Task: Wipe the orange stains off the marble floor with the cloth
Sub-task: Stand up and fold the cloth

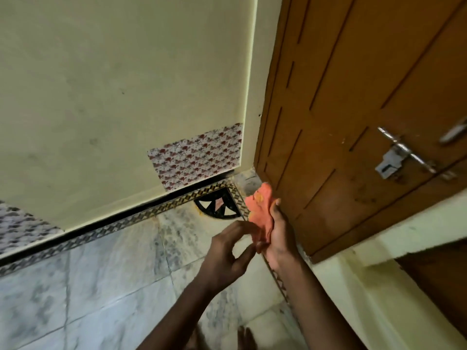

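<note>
An orange-pink cloth [259, 210] with a yellowish smear hangs in the air near the corner where wall and door meet. My right hand [279, 236] grips it from the right side, above the floor. My left hand [227, 251] is just left of it, fingers curled with the fingertips touching the cloth's lower edge. The grey-veined marble floor [106, 281] lies below. A faint orange-yellow tint shows on the marble [199, 213] beside the black patterned corner tile [219, 204].
A cream wall [126, 84] with floral paper patches stands behind. A brown wooden door [353, 122] with a metal latch [404, 155] is on the right. A patterned border strip [113, 227] runs along the wall base. A cream ledge [366, 286] sits lower right.
</note>
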### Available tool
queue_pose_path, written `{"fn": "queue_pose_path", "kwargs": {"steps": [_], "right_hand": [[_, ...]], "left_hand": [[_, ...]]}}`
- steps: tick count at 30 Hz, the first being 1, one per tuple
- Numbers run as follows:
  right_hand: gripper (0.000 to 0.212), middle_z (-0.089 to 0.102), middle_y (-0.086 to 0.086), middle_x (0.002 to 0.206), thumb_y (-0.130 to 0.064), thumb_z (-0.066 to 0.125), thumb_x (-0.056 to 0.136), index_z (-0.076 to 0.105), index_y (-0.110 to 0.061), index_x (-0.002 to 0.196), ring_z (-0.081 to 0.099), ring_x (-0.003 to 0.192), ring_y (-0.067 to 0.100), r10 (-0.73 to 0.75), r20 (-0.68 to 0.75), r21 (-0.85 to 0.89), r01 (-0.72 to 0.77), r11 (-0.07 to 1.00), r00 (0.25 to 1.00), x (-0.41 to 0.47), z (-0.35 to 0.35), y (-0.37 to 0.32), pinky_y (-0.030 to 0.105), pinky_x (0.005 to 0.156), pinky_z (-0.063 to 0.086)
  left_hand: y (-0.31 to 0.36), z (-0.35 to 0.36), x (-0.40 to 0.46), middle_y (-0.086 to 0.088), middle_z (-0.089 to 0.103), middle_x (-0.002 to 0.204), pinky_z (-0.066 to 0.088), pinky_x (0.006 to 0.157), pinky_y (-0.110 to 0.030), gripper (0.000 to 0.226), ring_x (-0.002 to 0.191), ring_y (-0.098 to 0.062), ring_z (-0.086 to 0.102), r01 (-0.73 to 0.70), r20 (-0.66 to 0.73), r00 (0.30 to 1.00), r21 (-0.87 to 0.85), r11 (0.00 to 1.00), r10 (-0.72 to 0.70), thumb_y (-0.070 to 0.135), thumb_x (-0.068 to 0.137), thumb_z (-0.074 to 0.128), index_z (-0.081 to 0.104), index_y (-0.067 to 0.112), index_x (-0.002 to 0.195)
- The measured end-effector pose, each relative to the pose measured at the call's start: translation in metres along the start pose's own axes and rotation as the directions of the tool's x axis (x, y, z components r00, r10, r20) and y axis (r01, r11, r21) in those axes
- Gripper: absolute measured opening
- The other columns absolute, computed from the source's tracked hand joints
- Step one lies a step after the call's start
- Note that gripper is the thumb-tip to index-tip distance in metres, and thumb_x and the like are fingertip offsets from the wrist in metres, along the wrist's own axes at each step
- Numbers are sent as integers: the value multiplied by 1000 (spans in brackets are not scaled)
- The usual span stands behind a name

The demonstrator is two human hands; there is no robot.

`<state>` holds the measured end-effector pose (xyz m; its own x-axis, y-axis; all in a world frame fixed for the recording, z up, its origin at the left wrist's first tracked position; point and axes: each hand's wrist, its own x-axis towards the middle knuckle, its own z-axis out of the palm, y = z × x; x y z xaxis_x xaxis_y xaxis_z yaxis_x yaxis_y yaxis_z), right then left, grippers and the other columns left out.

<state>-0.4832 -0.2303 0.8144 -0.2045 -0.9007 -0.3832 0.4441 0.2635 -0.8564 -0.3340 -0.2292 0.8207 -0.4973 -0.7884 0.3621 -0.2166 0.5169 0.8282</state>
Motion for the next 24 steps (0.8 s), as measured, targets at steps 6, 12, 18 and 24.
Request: {"fn": "queue_pose_path", "kwargs": {"steps": [6, 12, 18, 24], "right_hand": [[99, 65, 3, 148, -83, 58, 77, 53, -22, 155, 66, 131, 21, 1, -88, 135, 11, 991, 996, -73, -1, -17, 28, 87, 60], [80, 62, 9, 150, -71, 31, 99, 51, -18, 156, 66, 124, 21, -2, -191, 234, 47, 971, 982, -122, 9, -23, 35, 90, 56], [93, 71, 12, 139, -81, 40, 83, 61, -17, 147, 71, 118, 26, 7, -238, 301, 66, 951, 971, -166, 12, -18, 39, 91, 57], [116, 71, 6, 140, -103, 62, 55, 60, -29, 144, 71, 120, 23, -16, -308, 131, 60, 990, 951, -205, 0, 0, 46, 99, 56]], "left_hand": [[47, 6, -21, 4, 70, 106, 56, 88, -32, 14, 102, -12, 69, -126, 45, 991, 17, 992, 125, 1, 93, 77, 74, 10, 104], [69, -7, -38, 7, 71, 102, 58, 83, -36, 8, 99, -12, 71, -177, 84, 980, -55, 983, 182, 4, 95, 76, 76, 12, 98], [86, -11, -51, 2, 75, 86, 60, 72, -36, 9, 76, -17, 73, 81, 211, 977, -256, 963, -26, 9, 93, 80, 76, 17, 89], [107, 0, -66, -11, 75, 78, 55, 59, -36, 7, 65, -25, 71, 300, 290, 939, -415, 859, -187, 6, 96, 73, 71, 9, 91]]}}
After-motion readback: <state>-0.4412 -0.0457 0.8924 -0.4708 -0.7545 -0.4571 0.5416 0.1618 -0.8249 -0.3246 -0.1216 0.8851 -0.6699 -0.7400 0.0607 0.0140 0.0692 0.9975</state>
